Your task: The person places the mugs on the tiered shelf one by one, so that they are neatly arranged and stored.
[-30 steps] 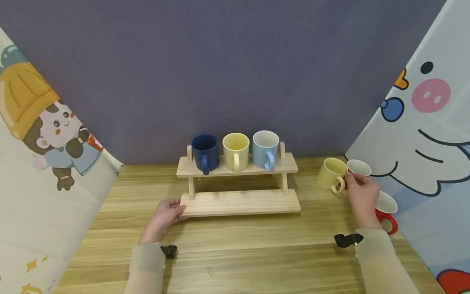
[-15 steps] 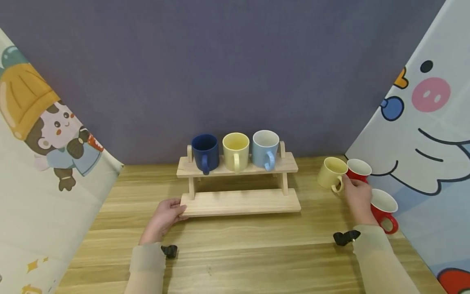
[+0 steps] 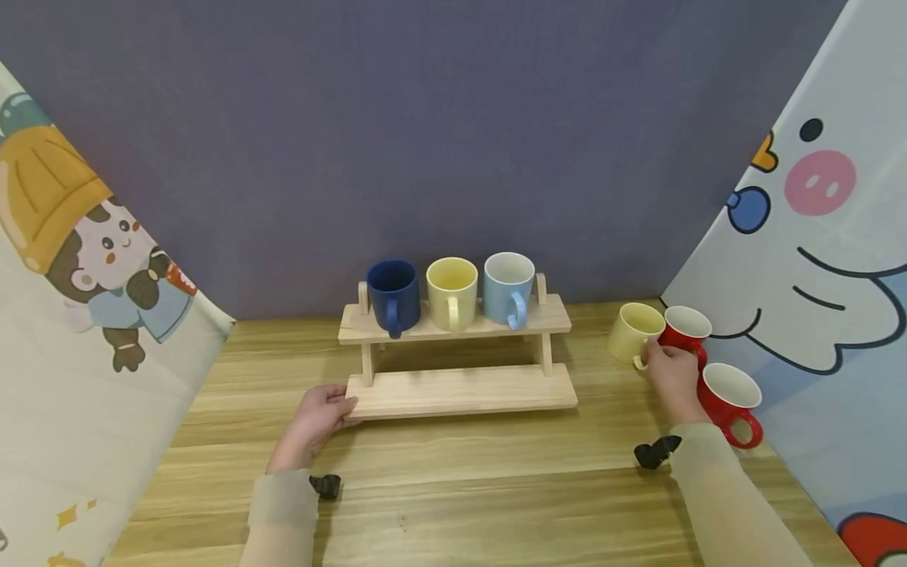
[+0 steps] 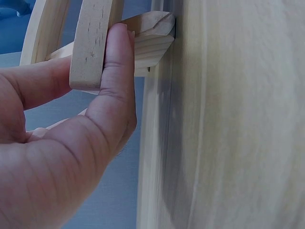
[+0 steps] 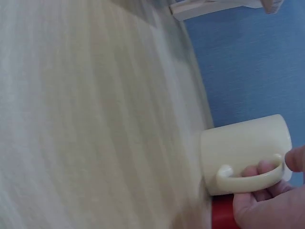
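My left hand [image 3: 316, 417] grips the left end of the lower board of a two-tier wooden rack [image 3: 464, 392], thumb on top; the left wrist view shows the board end [image 4: 90, 52] between thumb and fingers. At the right, my right hand [image 3: 675, 383] holds the handle of a pale yellow mug [image 3: 627, 340] standing upright on the table. In the right wrist view its fingertips pass through the mug handle [image 5: 250, 182], with the thumb at the handle's upper end. On the rack's upper board stand a dark blue mug [image 3: 402, 303], another yellow mug [image 3: 464, 305] and a light blue mug [image 3: 499, 299].
Two red mugs with white insides stand at the right: one red mug [image 3: 676, 339] beside the yellow one, another red mug [image 3: 717, 400] nearer, beside my right wrist. A grey-blue backdrop [image 3: 453, 142] rises behind the wooden table [image 3: 453, 504]; printed panels flank it.
My right hand has shifted left, from between the yellow and red mugs onto the yellow mug's handle, uncovering more of both red mugs. The left hand stays on the rack.
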The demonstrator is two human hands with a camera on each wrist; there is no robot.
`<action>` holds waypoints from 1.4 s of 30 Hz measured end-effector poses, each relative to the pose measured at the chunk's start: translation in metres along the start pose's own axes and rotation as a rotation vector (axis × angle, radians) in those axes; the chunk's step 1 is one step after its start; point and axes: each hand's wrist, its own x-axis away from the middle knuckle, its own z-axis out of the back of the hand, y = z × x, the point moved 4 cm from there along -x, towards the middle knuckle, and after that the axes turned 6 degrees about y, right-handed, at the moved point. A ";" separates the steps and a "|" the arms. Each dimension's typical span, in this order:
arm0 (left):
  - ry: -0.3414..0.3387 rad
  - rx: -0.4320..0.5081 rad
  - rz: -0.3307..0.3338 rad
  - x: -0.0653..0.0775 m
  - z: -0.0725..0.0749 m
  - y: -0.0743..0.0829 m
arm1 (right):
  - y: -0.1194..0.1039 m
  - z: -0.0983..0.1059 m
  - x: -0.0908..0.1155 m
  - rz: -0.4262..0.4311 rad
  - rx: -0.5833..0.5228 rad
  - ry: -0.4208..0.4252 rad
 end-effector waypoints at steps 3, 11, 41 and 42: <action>-0.007 -0.002 0.000 0.000 0.000 -0.001 | 0.002 -0.003 0.000 0.004 -0.008 -0.016; -0.005 0.002 -0.008 0.001 -0.001 0.003 | 0.006 -0.009 0.000 -0.051 -0.224 -0.087; 0.021 0.021 -0.010 -0.003 0.000 0.001 | -0.044 0.000 0.050 0.029 -0.549 -0.030; 0.020 0.021 -0.010 -0.003 0.000 0.001 | -0.048 0.001 0.054 0.035 -0.549 -0.030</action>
